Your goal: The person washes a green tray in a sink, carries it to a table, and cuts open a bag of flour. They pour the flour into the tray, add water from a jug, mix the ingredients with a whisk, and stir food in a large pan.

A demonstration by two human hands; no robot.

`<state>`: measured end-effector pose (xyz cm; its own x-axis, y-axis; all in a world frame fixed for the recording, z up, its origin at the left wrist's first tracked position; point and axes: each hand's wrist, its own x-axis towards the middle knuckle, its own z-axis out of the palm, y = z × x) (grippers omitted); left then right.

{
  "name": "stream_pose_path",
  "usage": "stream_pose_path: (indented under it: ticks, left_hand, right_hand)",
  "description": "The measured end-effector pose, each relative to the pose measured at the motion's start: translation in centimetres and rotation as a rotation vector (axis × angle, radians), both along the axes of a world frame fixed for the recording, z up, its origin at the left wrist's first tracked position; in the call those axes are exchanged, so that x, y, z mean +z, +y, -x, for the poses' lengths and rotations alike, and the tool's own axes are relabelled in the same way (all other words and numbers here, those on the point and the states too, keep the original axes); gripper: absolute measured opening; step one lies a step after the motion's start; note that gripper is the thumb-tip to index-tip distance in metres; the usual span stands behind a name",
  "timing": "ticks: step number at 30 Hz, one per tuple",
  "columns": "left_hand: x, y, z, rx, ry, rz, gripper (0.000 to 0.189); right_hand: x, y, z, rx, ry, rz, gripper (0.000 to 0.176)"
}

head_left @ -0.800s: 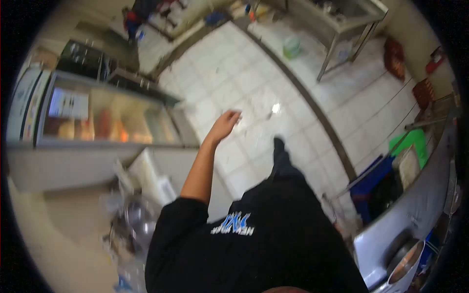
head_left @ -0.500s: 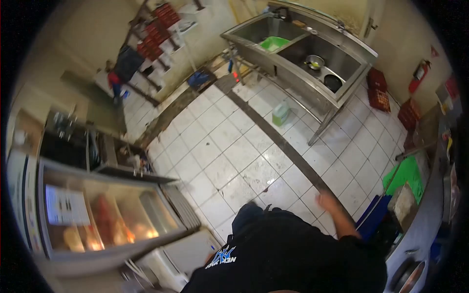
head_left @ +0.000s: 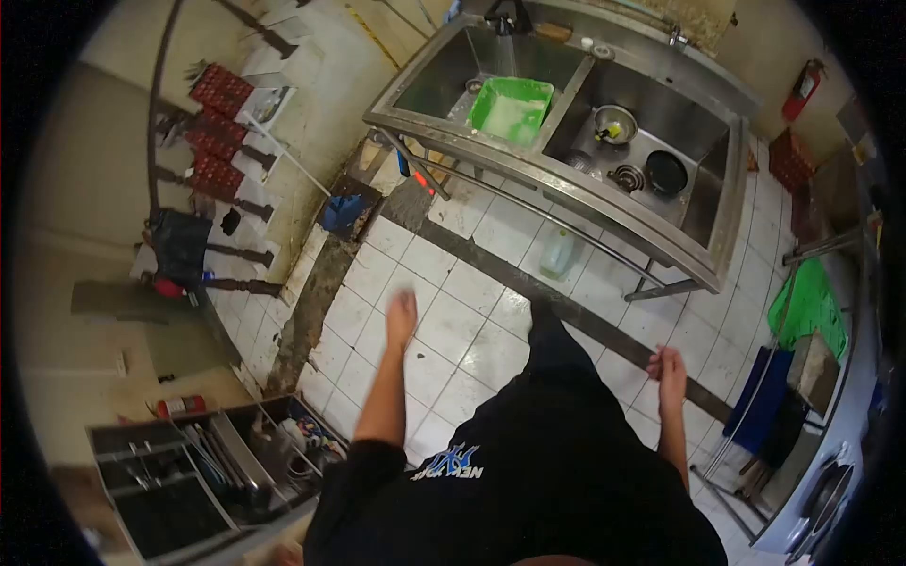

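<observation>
Plainly, both of the person's hands were released. The left hand [head_left: 401,319] hung out in front over the white tiled floor [head_left: 469,327], loose and a little blurred, its arm stretched forward from a black sleeve. The right hand [head_left: 669,370] hung on the other side of the body, its fingers softly curled around nothing I could see, near the dark strip [head_left: 590,324] that crossed the tiles.

Ahead of both hands stood the steel double sink [head_left: 566,193], well apart from them. In its left compartment a green basin [head_left: 482,106] lay with pale, cloudy liquid inside, and water sprayed down from the black tap [head_left: 510,17] behind it. The right compartment held a metal bowl [head_left: 601,117] with something yellow in it, a dark round pan [head_left: 666,173] and, just beside that pan, a coiled piece [head_left: 627,177].

Under the sink, a translucent jug [head_left: 559,251] stood on the floor, just past the strip; among the loose things it was about the nearest to the hands. Off to the right, a green cloth [head_left: 813,304] hung near a blue one, and on the left a blue dustpan [head_left: 343,212] rested near the wall.
</observation>
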<state>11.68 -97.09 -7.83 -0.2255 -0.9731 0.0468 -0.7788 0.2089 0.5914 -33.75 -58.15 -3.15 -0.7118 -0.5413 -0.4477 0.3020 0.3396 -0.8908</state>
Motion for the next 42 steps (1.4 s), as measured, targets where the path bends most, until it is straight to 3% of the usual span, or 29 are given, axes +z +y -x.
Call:
stream_pose_path:
  ticks: [1, 2, 3, 5, 6, 7, 8, 9, 10, 12, 14, 15, 16, 17, 18, 19, 20, 22, 23, 24, 26, 29, 30, 33, 36, 39, 41, 42]
  left_hand:
    - [3.2, -8.2, 3.3, -0.073, 0.095, 0.223, 0.028]
    - [9.7, -13.6, 8.1, -0.058, 0.058, 0.293, 0.021]
    - [10.8, -19.4, 10.9, -0.113, 0.177, 0.423, 0.017]
    - [14.2, -26.4, 17.6, -0.127, 0.187, 0.384, 0.015]
    - [13.5, -30.2, 20.2, -0.24, 0.172, 0.302, 0.016]
    - [12.1, -33.2, 22.4, -0.356, 0.154, 0.2, 0.016]
    - [10.2, -36.3, 24.1, -0.466, 0.129, 0.064, 0.017]
    - [7.6, -39.7, 25.6, -0.585, -0.013, 0.061, 0.019]
    - [4.9, -43.2, 27.3, -0.697, -0.15, 0.066, 0.021]
    - [-1.0, -47.2, 30.7, -0.832, -0.214, 0.095, 0.025]
    - [-3.7, -49.4, 36.4, -0.881, -0.327, -0.051, 0.035]
    - [-6.7, -51.3, 39.8, -1.022, -0.372, 0.068, 0.039]
    - [-10.3, -52.7, 42.5, -1.161, -0.419, 0.178, 0.042]
    - [-12.6, -53.5, 45.2, -1.124, -0.439, 0.037, 0.043]
    - [-14.4, -53.9, 48.8, -1.09, -0.45, -0.096, 0.044]
    - [-16.5, -54.9, 52.6, -1.049, -0.448, -0.213, 0.044]
    - [-18.8, -55.0, 54.4, -1.092, -0.36, -0.011, 0.047]
    - [-24.3, -55.6, 57.5, -1.101, -0.175, 0.402, 0.053]
    - [-26.2, -55.7, 58.0, -1.115, -0.144, 0.429, 0.053]
    - [-27.6, -56.1, 58.0, -1.138, -0.11, 0.44, 0.054]
    - [-28.3, -56.3, 57.5, -1.223, -0.12, 0.308, 0.056]
    - [-28.5, -57.6, 57.7, -1.306, -0.142, 0.178, 0.06]
    - [-28.2, -58.0, 57.8, -1.33, -0.162, 0.132, 0.061]
    - [-27.2, -59.0, 58.1, -1.344, -0.293, -0.022, 0.064]
    - [-27.4, -58.8, 56.6, -1.277, -0.158, 0.322, 0.065]
    - [-28.6, -57.7, 55.6, -1.314, -0.193, 0.146, 0.063]
    - [-30.1, -58.8, 55.7, -1.48, -0.126, -0.026, 0.06]
    - [-30.7, -60.0, 56.1, -1.583, -0.071, -0.121, 0.059]
  right_hand:
    - [1.9, -4.0, 0.6, 0.001, 0.047, 0.063, 0.03]
    - [4.6, -8.3, 0.7, 0.003, 0.105, 0.09, 0.029]
    - [5.0, -12.7, 0.8, 0.016, 0.14, 0.136, 0.028]
    - [5.4, -23.2, 2.8, 0.051, 0.217, 0.265, 0.026]
    - [5.5, -29.2, 4.5, 0.139, 0.379, 0.235, 0.02]
    - [5.2, -36.0, 6.0, 0.082, 0.399, 0.342, 0.018]
    - [8.6, -43.8, 7.5, 0.096, 0.603, 0.306, 0.021]
    - [10.3, -51.4, 9.4, 0.117, 0.545, 0.466, 0.029]
    - [11.9, -59.8, 11.6, 0.142, 0.613, 0.558, 0.051]
    - [13.9, -73.2, 14.4, 0.109, 1.176, 0.181, 0.093]
    - [11.6, -83.2, 15.8, 0.19, 0.996, -0.002, 0.076]
    - [11.1, -85.2, 17.0, 0.285, 1.021, -0.064, 0.069]
    - [10.8, -86.4, 17.6, 0.386, 1.027, -0.133, 0.062]
    - [9.9, -87.5, 17.8, 0.477, 1.017, -0.204, 0.055]
    - [8.4, -88.0, 18.4, 0.389, 1.123, -0.212, 0.04]
    - [6.1, -89.1, 20.4, 0.29, 1.286, -0.09, 0.04]
    - [3.1, -89.2, 22.1, 0.214, 1.437, 0.024, 0.041]
    - [1.6, -89.7, 22.1, 0.241, 1.222, 0.231, 0.045]
    - [2.7, -89.7, 19.9, 0.312, 0.85, 0.294, 0.048]
    - [3.4, -90.7, 19.3, 0.342, 0.856, 0.157, 0.052]
    - [3.5, -92.1, 18.5, 0.393, 0.832, -0.121, 0.058]
    - [-0.8, -92.7, 20.7, 0.394, 1.13, -0.283, 0.063]
    - [-3.1, -92.4, 21.6, 0.389, 1.269, -0.302, 0.062]
    - [-6.6, -92.8, 23.0, 0.382, 1.053, -0.251, 0.061]
    - [-8.0, -92.3, 23.7, 0.33, 1.036, -0.232, 0.063]
    - [-10.1, -89.6, 22.2, 0.101, 1.335, -0.153, 0.075]
    - [-14.3, -85.1, 17.6, -0.069, 0.992, -0.594, 0.09]
    - [-16.4, -83.6, 14.9, -0.052, 0.739, -0.968, 0.093]
